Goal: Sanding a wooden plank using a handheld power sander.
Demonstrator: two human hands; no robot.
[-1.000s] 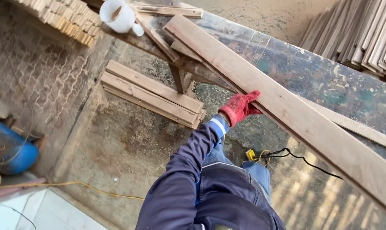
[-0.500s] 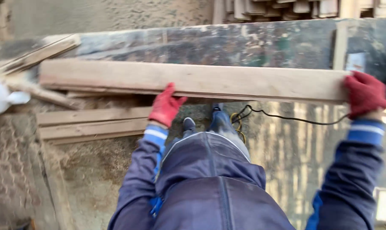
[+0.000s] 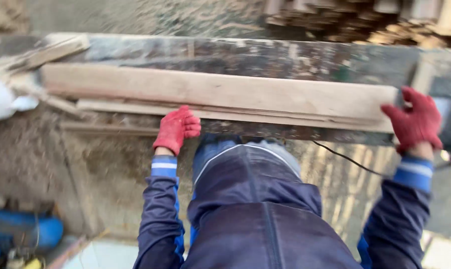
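Observation:
A long pale wooden plank (image 3: 220,92) lies lengthwise across a dark, worn workbench (image 3: 285,55). My left hand (image 3: 177,128), in a red glove, grips the plank's near edge around its middle, fingers curled under. Over at the plank's right end is my right hand (image 3: 413,121), also red-gloved, with fingers spread against that end. Thinner wood strips (image 3: 135,105) lie under the plank's near edge. The view is motion-blurred.
A white cup-like object (image 3: 3,102) sits at the bench's left end beside loose wood strips (image 3: 46,50). Stacked boards (image 3: 365,17) lie behind the bench. A black cable (image 3: 347,159) runs over the floor below. A blue tank (image 3: 21,231) is at the lower left.
The view swung from looking along the plank to facing it square. My right hand came into view at the plank's end. The plank now lies further onto the bench.

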